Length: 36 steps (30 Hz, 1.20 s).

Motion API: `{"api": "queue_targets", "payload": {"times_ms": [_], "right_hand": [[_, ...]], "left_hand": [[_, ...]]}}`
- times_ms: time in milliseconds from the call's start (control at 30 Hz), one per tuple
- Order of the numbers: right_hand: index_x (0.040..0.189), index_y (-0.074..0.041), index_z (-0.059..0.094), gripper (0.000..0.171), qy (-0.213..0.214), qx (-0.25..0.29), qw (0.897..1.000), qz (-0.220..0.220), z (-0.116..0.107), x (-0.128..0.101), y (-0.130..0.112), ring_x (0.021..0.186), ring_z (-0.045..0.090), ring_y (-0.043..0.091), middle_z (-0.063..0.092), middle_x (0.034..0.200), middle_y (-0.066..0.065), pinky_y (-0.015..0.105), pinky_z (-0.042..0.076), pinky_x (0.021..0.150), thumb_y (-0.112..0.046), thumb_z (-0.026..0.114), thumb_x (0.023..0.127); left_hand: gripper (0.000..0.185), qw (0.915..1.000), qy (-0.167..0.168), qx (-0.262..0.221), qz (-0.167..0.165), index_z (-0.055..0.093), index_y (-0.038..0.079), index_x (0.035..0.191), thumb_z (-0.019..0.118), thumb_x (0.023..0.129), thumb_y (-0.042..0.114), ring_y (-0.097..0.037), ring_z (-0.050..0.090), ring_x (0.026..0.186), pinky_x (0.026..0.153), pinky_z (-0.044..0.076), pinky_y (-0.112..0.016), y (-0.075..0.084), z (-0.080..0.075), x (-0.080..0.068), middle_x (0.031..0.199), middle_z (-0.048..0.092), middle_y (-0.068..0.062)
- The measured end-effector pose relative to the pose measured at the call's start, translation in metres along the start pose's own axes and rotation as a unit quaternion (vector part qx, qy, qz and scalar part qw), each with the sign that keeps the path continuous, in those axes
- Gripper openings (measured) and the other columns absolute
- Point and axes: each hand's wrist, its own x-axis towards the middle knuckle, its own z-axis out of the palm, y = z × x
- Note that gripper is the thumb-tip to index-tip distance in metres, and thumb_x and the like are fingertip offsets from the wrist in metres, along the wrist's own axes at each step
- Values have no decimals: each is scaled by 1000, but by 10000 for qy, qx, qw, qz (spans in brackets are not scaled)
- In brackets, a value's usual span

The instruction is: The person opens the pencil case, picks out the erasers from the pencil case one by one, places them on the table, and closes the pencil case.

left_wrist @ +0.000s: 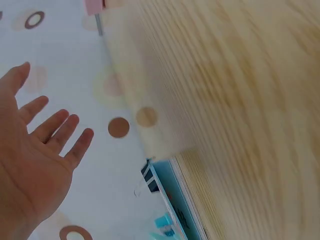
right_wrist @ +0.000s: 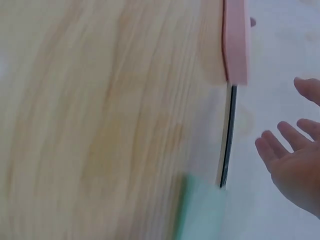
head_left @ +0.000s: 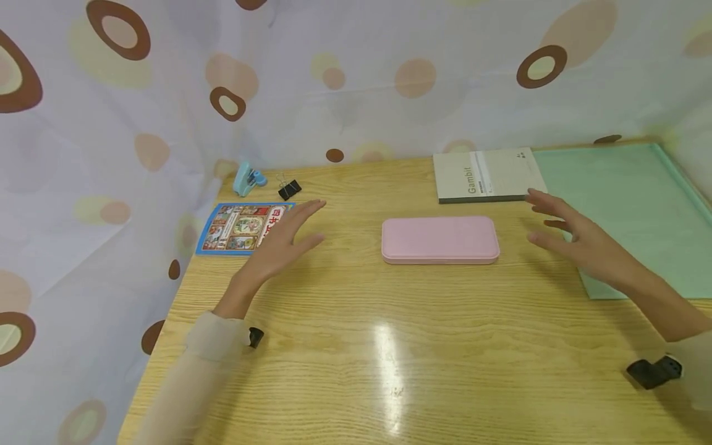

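A closed pink case [head_left: 440, 240], flat and rounded at the corners, lies on the wooden table between the two hands. My left hand [head_left: 283, 241] hovers above the table at the right edge of a colourful blue-bordered booklet [head_left: 239, 228], covering part of it. In the left wrist view its fingers [left_wrist: 56, 131] are spread and hold nothing. To the right of the case, my right hand [head_left: 584, 241] is held in the air near the left edge of a green mat [head_left: 639, 216]. Its fingers [right_wrist: 287, 142] look relaxed in the right wrist view, with nothing in them.
A light-coloured notebook [head_left: 489, 176] marked "Gambit" lies at the back, by the green mat. Behind the booklet are a small light-blue gadget [head_left: 247, 179] and a black binder clip [head_left: 289, 188]. A dotted cloth [head_left: 345, 80] hangs behind and at the left of the table.
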Motion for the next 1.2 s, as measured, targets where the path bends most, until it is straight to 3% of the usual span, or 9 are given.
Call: {"api": "queue_targets", "payload": {"times_ms": [67,133,300,500,633,833,1067,1200], "right_hand": [[165,-29,26,70,21,45,9997,-221,9,2,-7,144,38,21,33,165,0,29,42,107,-12,60,106],[163,-22,34,66,43,145,9990,-419,18,5,-14,137,46,12,40,160,2,12,44,94,-8,61,105],[156,-14,46,60,29,400,9973,-610,38,15,-25,129,54,13,50,152,9,13,45,97,-4,67,100],[151,-7,51,62,-170,388,9971,-632,60,27,-31,126,57,18,56,147,13,14,43,102,-4,76,94],[148,-10,55,61,-273,331,9970,-639,72,35,-35,126,56,17,58,146,10,13,41,102,-6,79,92],[143,-12,61,56,-500,-70,9949,-873,83,46,-36,133,50,22,58,147,6,10,34,105,-7,81,90],[138,-14,67,52,-712,-350,9914,-1040,88,55,-36,142,41,32,57,148,7,10,29,105,-9,82,89],[135,-11,69,49,-700,-473,9906,-1078,90,57,-34,141,39,34,56,147,9,16,30,106,-4,82,88]], "left_hand": [[62,9996,-147,-222,-36,35,28,163,58,107,39,-29,27,155,121,28,-59,5,6,7,168,32,-1],[62,9990,-291,-340,-86,37,26,162,60,106,40,-30,35,151,118,34,-56,11,12,14,166,35,0],[66,9975,-591,-337,-210,38,29,161,63,103,45,-28,47,141,113,42,-51,21,29,32,161,41,4],[74,9953,-910,-235,-233,37,25,162,70,99,46,-23,47,140,110,44,-51,32,46,51,160,43,-1],[85,9928,-1183,-35,-185,35,26,163,77,92,47,-22,46,139,109,45,-49,40,57,61,160,41,-3],[100,9874,-1553,307,69,28,22,165,84,86,47,-24,35,149,120,34,-46,48,71,74,165,34,-5],[109,9841,-1706,490,-38,25,20,166,89,81,42,-25,30,152,122,32,-44,52,81,80,167,32,-7],[110,9824,-1688,804,15,25,14,165,90,81,41,-26,32,150,121,33,-40,53,87,83,165,34,-8]]}}
